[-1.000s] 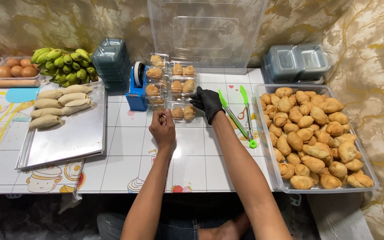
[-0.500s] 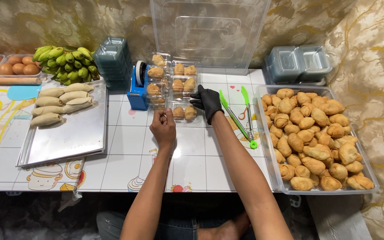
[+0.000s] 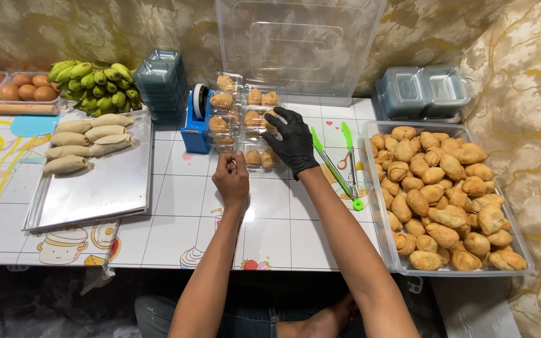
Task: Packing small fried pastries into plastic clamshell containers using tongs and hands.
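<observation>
The gloved right hand (image 3: 292, 141) rests spread on the clear boxes of pastries (image 3: 245, 122) at upper centre, several already filled, the bare left hand (image 3: 231, 177) pinching closed just below, while a full tray of pastries (image 3: 515, 250) waits at right beside stacked empty boxes (image 3: 422, 92).

tray (image 3: 104, 188): shiny metal | boxes (image 3: 245, 125): clear glossy plastic | glove (image 3: 292, 141): matt black

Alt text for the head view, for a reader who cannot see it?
A black-gloved right hand rests on clear boxes of pastries on a tiled table, while the bare left hand hovers beside them, fingers pinched. To the right are green tongs and a tub of pastries; to the left, a blue tape dispenser, tray and bananas.
</observation>
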